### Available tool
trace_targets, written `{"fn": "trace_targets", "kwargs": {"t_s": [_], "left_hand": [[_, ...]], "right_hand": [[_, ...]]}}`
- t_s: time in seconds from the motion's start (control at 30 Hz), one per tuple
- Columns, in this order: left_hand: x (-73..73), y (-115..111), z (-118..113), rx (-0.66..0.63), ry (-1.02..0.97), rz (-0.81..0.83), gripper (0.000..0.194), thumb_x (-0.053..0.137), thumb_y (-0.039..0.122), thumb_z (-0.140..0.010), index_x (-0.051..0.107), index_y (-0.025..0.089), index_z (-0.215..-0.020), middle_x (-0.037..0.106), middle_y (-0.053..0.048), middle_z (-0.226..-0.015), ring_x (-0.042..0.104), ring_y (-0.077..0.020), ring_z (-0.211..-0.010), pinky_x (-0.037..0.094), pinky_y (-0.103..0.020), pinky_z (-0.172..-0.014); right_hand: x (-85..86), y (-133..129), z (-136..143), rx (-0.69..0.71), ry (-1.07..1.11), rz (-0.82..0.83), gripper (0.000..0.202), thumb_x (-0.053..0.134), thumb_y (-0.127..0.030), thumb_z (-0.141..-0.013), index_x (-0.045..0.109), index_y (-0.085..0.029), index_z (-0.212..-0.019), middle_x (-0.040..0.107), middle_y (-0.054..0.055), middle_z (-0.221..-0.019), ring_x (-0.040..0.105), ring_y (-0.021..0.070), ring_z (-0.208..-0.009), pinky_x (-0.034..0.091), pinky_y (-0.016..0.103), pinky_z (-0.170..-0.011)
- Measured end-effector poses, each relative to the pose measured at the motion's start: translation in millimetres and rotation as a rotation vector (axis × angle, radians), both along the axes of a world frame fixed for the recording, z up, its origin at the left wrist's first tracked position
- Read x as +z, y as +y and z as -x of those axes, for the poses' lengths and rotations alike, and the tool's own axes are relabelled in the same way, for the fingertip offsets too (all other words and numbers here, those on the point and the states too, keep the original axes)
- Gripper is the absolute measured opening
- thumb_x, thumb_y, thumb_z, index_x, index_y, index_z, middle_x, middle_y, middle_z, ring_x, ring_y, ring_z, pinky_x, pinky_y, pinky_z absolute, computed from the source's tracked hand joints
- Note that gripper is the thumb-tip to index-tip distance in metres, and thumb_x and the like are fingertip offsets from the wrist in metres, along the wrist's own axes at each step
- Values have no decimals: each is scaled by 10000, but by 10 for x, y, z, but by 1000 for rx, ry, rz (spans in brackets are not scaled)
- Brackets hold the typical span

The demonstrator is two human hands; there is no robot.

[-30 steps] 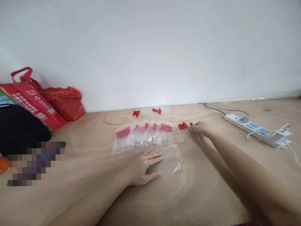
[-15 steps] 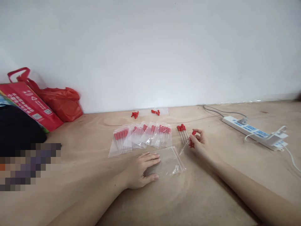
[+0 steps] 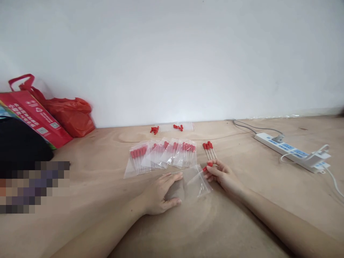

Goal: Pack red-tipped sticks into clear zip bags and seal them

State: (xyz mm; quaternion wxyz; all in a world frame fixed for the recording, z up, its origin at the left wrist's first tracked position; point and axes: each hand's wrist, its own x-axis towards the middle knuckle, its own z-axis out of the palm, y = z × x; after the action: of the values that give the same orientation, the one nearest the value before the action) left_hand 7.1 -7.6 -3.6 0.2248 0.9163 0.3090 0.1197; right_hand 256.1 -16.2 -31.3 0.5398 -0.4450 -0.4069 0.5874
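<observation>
My left hand (image 3: 161, 193) lies flat on the near end of a clear zip bag (image 3: 192, 182), pinning it to the wooden table (image 3: 242, 222). My right hand (image 3: 221, 175) grips a thin glass dropper with a red bulb (image 3: 206, 168), its tip pointing into the bag's mouth. Three more red-bulb droppers (image 3: 209, 150) lie loose just beyond my right hand. A row of filled clear bags of droppers (image 3: 161, 154) is spread out behind the open bag.
Loose red bulbs (image 3: 166, 128) lie near the wall. A white power strip (image 3: 292, 152) with cables sits at the right. A red plastic bag (image 3: 70, 114), a red box (image 3: 34, 118) and a black item (image 3: 21, 147) stand at the left.
My right hand picked one dropper from the loose group, drew it toward me and brought it to the mouth of the empty bag. My left hand stayed on the bag.
</observation>
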Motion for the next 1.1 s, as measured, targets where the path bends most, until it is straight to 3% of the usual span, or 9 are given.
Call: {"fn": "trace_targets", "kwargs": {"t_s": [0.13, 0.3, 0.47, 0.57, 0.63, 0.73, 0.83, 0.97, 1.1], "left_hand": [[-25, 5, 6, 12, 3, 0, 575, 523, 391, -769, 302, 234, -1276, 396, -54, -1309, 358, -247, -1194, 273, -447, -1003], [-61, 12, 22, 29, -1, 2, 555, 502, 393, -780, 311, 238, -1277, 384, -52, -1316, 340, -256, -1205, 291, -450, -993], [-42, 2, 14, 28, 30, 10, 539, 486, 390, -792, 316, 233, -1279, 402, -51, -1305, 340, -248, -1209, 271, -454, -1006], [-17, -4, 2, 27, 31, -6, 538, 493, 396, -790, 326, 233, -1275, 420, -51, -1292, 339, -241, -1212, 251, -451, -1019], [3, -6, -5, 8, 25, -7, 534, 500, 396, -788, 337, 231, -1268, 430, -49, -1285, 351, -229, -1207, 236, -441, -1029], [34, -7, -10, -32, 15, 8, 434, 451, 374, -826, 390, 236, -1233, 437, -36, -1281, 364, -203, -1201, 219, -420, -1041], [54, -8, -10, -37, 17, 14, 351, 383, 344, -866, 434, 237, -1196, 432, -28, -1286, 364, -183, -1204, 207, -412, -1046], [48, -3, -2, -44, 37, 12, 371, 399, 359, -858, 429, 230, -1204, 418, -36, -1298, 351, -188, -1213, 200, -418, -1048], [32, 7, 8, -53, 41, 11, 370, 381, 358, -867, 422, 233, -1213, 407, -33, -1306, 336, -186, -1222, 195, -415, -1051]], "right_hand": [[12, -14, -24, 221, -264, -8, 322, 705, -382, -566, 571, -158, -754, 556, -29, -555, 447, 54, -417, 304, 161, -353], [-8, 0, -20, 337, -578, -104, 326, 611, -469, -657, 675, -155, -717, 535, 1, -552, 384, 57, -418, 297, 181, -356], [167, -60, -68, 528, -824, -529, 290, 461, -397, -807, 689, -217, -818, 572, 54, -923, 515, 158, -870, 430, 267, -751], [276, -33, -184, 662, -870, -576, 302, 409, -355, -838, 664, -204, -898, 564, 53, -973, 515, 151, -904, 407, 278, -813], [285, 94, -310, 564, -904, -503, 292, 439, -363, -815, 662, -179, -857, 595, 54, -894, 544, 146, -816, 424, 257, -742], [217, 441, -517, 139, -1042, -254, 260, 518, -382, -733, 640, -155, -699, 604, 35, -660, 530, 133, -594, 407, 234, -548], [137, 835, -645, -250, -1078, -64, 220, 565, -371, -678, 600, -154, -682, 604, 37, -641, 527, 131, -578, 386, 223, -514], [79, 1208, -639, -432, -1031, 80, 315, 623, -401, -604, 585, -142, -779, 601, 50, -643, 518, 135, -552, 365, 227, -471], [41, 1377, -566, -436, -989, 100, 281, 632, -373, -592, 602, -142, -748, 596, 45, -604, 516, 134, -536, 362, 230, -471]]}}
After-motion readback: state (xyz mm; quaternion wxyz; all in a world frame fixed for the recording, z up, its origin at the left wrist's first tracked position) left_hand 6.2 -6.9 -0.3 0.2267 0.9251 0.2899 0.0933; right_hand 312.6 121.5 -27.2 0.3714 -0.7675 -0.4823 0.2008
